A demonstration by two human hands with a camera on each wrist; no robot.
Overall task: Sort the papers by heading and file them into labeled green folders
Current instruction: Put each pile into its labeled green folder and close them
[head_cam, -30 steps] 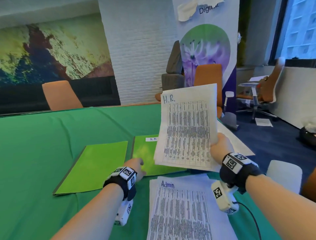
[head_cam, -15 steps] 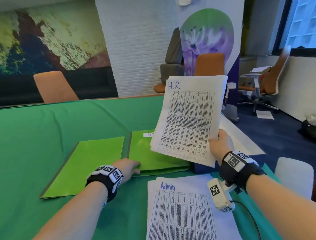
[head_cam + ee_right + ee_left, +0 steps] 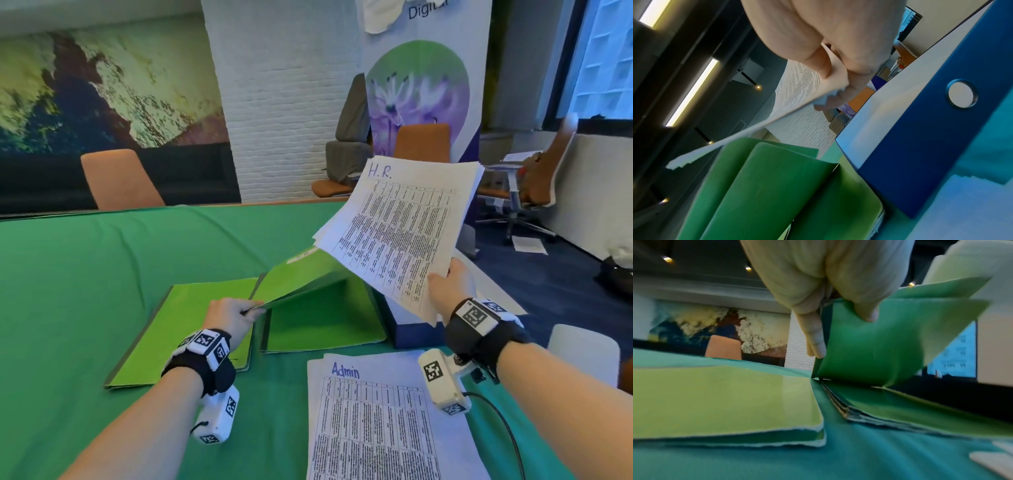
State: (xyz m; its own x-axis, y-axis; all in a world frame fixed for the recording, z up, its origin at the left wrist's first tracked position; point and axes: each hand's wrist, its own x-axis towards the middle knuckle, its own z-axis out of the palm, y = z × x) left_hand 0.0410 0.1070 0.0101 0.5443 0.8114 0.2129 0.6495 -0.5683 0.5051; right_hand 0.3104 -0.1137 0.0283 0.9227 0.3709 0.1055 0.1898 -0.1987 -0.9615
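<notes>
Your left hand (image 3: 230, 317) pinches the H.R. folder (image 3: 301, 284) cover's near corner, lifted open. Your right hand (image 3: 448, 286), at 2 o'clock, grips the H.R. papers (image 3: 400, 233) above that folder.

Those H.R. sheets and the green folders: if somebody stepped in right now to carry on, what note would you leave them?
Left hand: grip pinches the cover of the right green folder, lifted open.
Right hand: holds the H.R. stack in the air above that folder.
Left green folder lies shut on the table. Admin stack lies near the front edge.
Done: H.R. papers gathered, folder opened.
Left: slide H.R. stack in, close it, file Admin papers.
</notes>
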